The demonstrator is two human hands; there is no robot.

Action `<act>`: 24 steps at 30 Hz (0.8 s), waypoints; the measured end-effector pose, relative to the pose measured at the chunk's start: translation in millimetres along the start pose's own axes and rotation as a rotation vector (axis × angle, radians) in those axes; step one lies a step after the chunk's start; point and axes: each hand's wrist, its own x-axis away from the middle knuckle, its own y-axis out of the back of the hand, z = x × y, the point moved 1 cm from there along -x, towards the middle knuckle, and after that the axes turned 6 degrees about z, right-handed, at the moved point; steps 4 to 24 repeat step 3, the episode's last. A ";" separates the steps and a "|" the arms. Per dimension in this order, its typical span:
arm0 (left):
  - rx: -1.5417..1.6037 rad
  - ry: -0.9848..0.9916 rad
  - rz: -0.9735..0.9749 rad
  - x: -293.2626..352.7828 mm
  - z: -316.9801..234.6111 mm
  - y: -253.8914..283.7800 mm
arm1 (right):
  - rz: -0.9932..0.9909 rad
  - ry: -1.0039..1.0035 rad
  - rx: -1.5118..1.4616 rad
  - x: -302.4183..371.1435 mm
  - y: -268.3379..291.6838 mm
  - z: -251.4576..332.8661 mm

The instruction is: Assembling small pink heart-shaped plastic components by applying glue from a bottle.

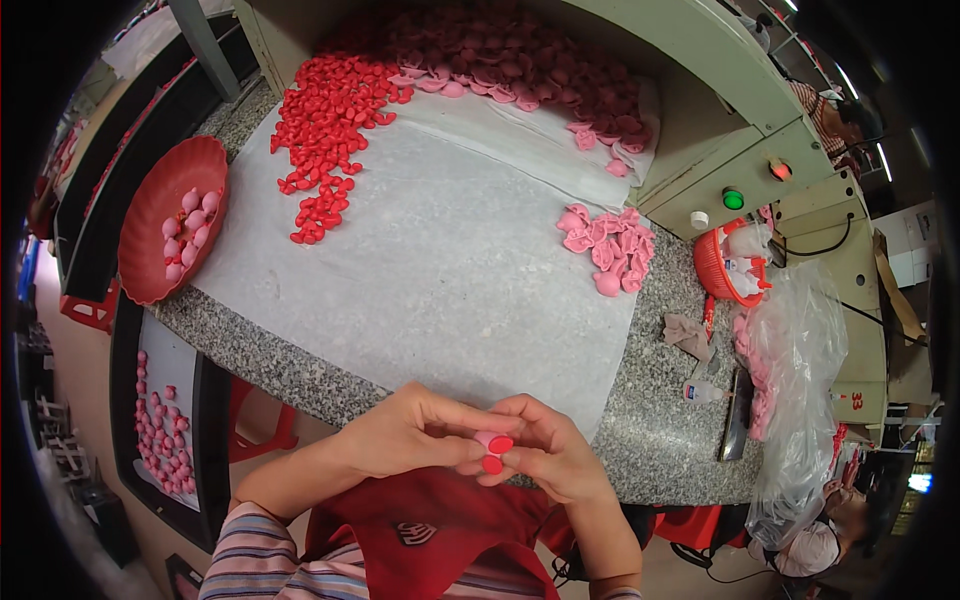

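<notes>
My left hand (415, 437) and right hand (545, 452) pinch one small pink-and-red piece (493, 448) together, just off the counter's (640, 420) near edge.

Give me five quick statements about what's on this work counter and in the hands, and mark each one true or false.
1. Both hands, left hand and right hand, pinch a small pink and red piece between the fingertips. True.
2. The red bowl at the left holds green pieces. False: it holds pink pieces.
3. A heap of red pieces lies on the white sheet. True.
4. The small pile of pink pieces sits at the sheet's left edge. False: it is at the right edge.
5. The clear plastic bag hangs at the counter's right. True.
</notes>
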 end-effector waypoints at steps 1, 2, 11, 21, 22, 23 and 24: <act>0.000 0.001 0.000 0.1 0.2 0.7 | 0.016 -0.028 0.000 -0.4 -0.2 1.2; -0.040 -0.027 0.012 -0.2 0.6 1.4 | 0.032 -0.056 0.001 -0.6 -0.1 2.2; -0.081 -0.055 0.023 -0.4 1.0 2.3 | 0.052 -0.070 0.019 -0.4 0.5 3.4; -0.081 -0.055 0.023 -0.4 1.0 2.3 | 0.052 -0.070 0.019 -0.4 0.5 3.4; -0.081 -0.055 0.023 -0.4 1.0 2.3 | 0.052 -0.070 0.019 -0.4 0.5 3.4; -0.081 -0.055 0.023 -0.4 1.0 2.3 | 0.052 -0.070 0.019 -0.4 0.5 3.4; -0.081 -0.055 0.023 -0.4 1.0 2.3 | 0.052 -0.070 0.019 -0.4 0.5 3.4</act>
